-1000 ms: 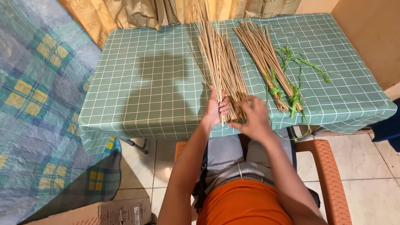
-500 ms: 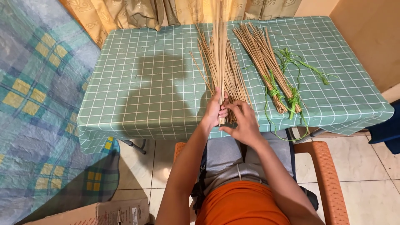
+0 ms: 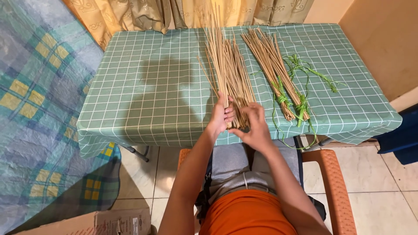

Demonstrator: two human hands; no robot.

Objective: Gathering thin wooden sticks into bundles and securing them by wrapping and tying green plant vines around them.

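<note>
The left hand (image 3: 221, 114) closes around the near ends of a loose bundle of thin tan sticks (image 3: 227, 69) lying on the green checked table (image 3: 148, 87). The right hand (image 3: 254, 126), fingers spread, touches the same ends. 2 tied bundles (image 3: 274, 69) lie just beside.

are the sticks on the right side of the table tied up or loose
Tied. The right-hand sticks lie in two bundles bound near their lower ends with green strips. The sticks between the hands show no tie.

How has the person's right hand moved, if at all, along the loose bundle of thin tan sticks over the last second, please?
Yes: the right hand has slid left, from covering the loose bundle of thin tan sticks at the table's near edge.
</note>
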